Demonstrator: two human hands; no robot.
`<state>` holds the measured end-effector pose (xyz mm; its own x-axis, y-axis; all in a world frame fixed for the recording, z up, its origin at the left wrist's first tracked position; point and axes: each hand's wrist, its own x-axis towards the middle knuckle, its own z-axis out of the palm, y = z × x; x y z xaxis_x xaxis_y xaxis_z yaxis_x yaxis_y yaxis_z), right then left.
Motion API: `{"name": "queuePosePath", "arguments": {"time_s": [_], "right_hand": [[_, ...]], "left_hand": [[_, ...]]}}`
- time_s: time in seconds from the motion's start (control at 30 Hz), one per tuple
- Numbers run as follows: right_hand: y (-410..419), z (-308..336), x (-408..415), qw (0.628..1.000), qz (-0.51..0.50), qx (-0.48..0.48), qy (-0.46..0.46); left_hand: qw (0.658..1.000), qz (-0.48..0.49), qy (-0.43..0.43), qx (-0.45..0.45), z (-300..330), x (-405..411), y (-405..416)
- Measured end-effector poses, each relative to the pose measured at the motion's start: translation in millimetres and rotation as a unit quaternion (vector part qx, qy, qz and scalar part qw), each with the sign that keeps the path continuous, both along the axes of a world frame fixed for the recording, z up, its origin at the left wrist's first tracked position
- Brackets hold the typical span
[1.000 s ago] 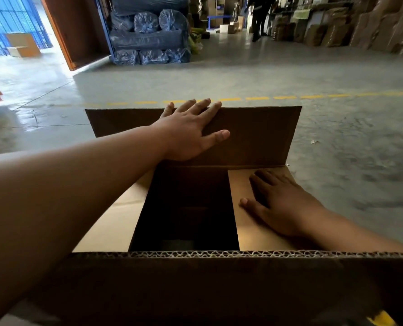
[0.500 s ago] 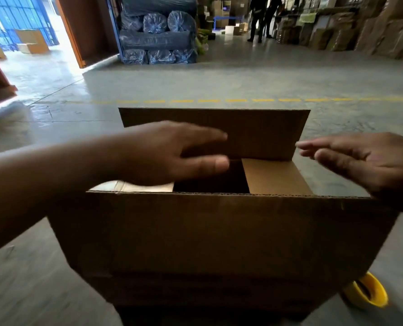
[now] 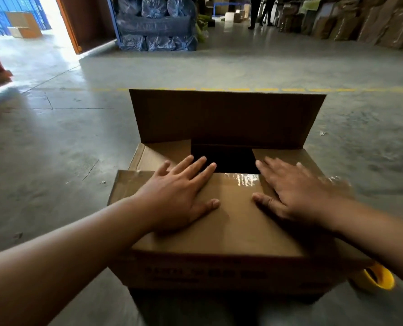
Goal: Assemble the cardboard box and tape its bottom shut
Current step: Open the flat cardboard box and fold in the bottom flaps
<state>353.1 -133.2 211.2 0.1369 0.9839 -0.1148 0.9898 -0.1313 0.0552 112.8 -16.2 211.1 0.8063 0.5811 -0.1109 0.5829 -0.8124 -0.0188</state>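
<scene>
A brown cardboard box [image 3: 233, 231] stands on the concrete floor in front of me. Its near long flap is folded down flat, with shiny old tape along its far edge. My left hand [image 3: 179, 196] and my right hand [image 3: 297, 191] both lie flat on that flap, fingers spread, holding nothing. The two short side flaps lie folded in underneath, and a dark gap [image 3: 221, 158] shows between them. The far long flap [image 3: 226, 116] stands upright. A yellow tape roll [image 3: 377, 278] lies on the floor by the box's near right corner, partly behind my right forearm.
Grey concrete floor [image 3: 54, 149] surrounds the box, with a dashed yellow line [image 3: 348, 90] behind it. Blue wrapped bundles [image 3: 155, 22] are stacked far back. Flattened cardboard [image 3: 384, 20] leans along the right wall. Two people's legs [image 3: 259, 12] stand far off. An open doorway [image 3: 42, 24] is at the far left.
The near long flap has come down from upright to flat over the side flaps. Both hands moved from above the opening onto that flap. The far flap still stands.
</scene>
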Motion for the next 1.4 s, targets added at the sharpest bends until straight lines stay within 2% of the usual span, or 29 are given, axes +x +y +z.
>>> {"name": "queuePosePath", "arguments": {"time_s": [0.1, 0.2, 0.27, 0.33, 0.4, 0.43, 0.5, 0.57, 0.73, 0.8, 0.87, 0.93, 1.0, 1.2, 1.4], "right_hand": [[-2, -21, -2, 0.999, -0.016, -0.031, 0.035], [-1, -21, -4, 0.999, -0.009, -0.020, 0.033], [3, -5, -9, 0.994, 0.072, 0.084, -0.008], [12, 14, -12, 0.951, 0.171, 0.256, -0.012], [29, 36, -12, 0.909, 0.170, 0.380, 0.004], [40, 46, -9, 0.906, 0.131, 0.402, 0.001], [62, 57, 0, 0.927, 0.038, 0.373, -0.009], [72, 55, 5, 0.955, -0.014, 0.296, -0.025], [40, 25, -2, 0.976, 0.061, 0.203, -0.038], [28, 6, -6, 0.993, 0.069, 0.100, -0.004], [22, -16, -5, 0.997, 0.060, 0.030, 0.040], [19, -29, -7, 0.996, 0.045, 0.015, 0.076], [19, -33, -8, 0.996, 0.041, 0.011, 0.074], [9, -27, 6, 0.995, 0.041, -0.008, 0.089], [-34, -25, 79, 0.992, -0.074, -0.010, 0.097]], "left_hand": [[0.997, 0.049, 0.013, -0.065, -20, -3, 8], [0.997, 0.057, -0.018, -0.057, -26, -3, 11], [0.996, 0.052, -0.061, -0.042, -26, -4, 8], [0.992, 0.036, -0.119, -0.018, -29, -6, 5], [0.984, 0.013, -0.177, 0.021, -32, -8, 4], [0.979, 0.004, -0.200, 0.037, -33, -8, 3], [0.972, -0.004, -0.229, 0.054, -35, -8, 2], [0.968, -0.003, -0.242, 0.071, -34, -9, -1], [0.957, -0.001, -0.269, 0.110, -30, -11, -3], [0.968, 0.007, -0.236, 0.089, -29, -11, -2], [0.985, 0.029, -0.166, 0.020, -30, -8, 2], [0.996, 0.050, -0.070, -0.036, -31, -3, 9], [0.996, 0.059, -0.019, -0.058, -30, 6, 12], [0.996, 0.052, -0.010, -0.078, -29, 48, 5], [0.996, 0.055, -0.001, -0.076, -30, 73, 3]]}}
